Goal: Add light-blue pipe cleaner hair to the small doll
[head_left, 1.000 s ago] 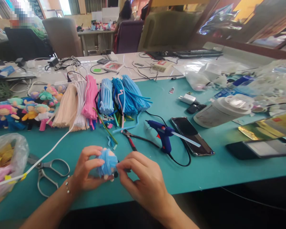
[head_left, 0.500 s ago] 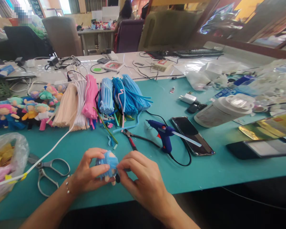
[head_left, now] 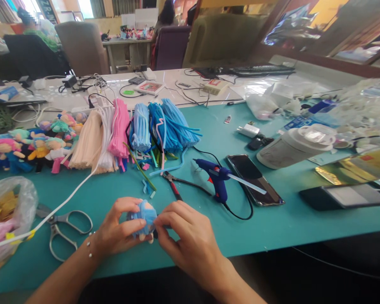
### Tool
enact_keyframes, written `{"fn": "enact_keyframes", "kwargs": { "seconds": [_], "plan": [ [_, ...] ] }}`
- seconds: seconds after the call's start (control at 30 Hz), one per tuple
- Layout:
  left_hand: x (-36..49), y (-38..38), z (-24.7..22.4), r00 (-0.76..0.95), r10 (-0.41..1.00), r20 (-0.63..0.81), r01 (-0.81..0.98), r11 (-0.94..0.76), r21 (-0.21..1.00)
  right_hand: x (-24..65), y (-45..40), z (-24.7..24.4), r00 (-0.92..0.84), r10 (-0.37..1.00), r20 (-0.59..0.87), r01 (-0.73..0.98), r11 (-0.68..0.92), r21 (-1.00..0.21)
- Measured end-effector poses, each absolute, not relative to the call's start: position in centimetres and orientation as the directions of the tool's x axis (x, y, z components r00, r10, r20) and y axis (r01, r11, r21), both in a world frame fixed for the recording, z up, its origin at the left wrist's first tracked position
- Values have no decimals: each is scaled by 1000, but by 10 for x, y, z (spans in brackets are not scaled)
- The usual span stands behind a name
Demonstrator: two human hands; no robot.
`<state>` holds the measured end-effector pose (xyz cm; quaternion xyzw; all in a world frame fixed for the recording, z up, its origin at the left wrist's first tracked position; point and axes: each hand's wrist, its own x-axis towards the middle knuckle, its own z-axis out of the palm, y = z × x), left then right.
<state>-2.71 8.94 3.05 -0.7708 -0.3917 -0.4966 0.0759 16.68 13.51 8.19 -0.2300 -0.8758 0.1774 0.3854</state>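
Observation:
A small pipe-cleaner doll [head_left: 149, 216] with light blue hair and beige parts is in my left hand [head_left: 122, 223], the fingers closed around its left side and back. My right hand [head_left: 183, 230] pinches at the doll's right edge. A dark bit shows under those fingertips, but what exactly they grip is partly hidden. Just beyond the hands lie pliers [head_left: 173, 185] with red and black handles. To their right rests a dark blue glue gun [head_left: 220, 179] with a clear glue stick in its back.
Scissors [head_left: 55, 219] and a plastic bag [head_left: 27, 190] lie to the left. Behind are finished dolls [head_left: 6, 147] and pipe-cleaner bundles [head_left: 88, 139]. A white cable [head_left: 72, 194] crosses the left side. On the right are a phone [head_left: 256, 179] and a tumbler [head_left: 294, 145].
Both hands stay almost in place around the doll. The dark bit beneath the right fingertips shows less now. The whole view has shifted very slightly.

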Motion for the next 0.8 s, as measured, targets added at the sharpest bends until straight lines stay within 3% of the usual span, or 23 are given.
{"fn": "enact_keyframes", "kwargs": {
  "seconds": [0.8],
  "plan": [
    [-29,89,21,188,530,827,647,-701,302,165,135,79,-583,527,618,299,847,-440]
  ]
}}
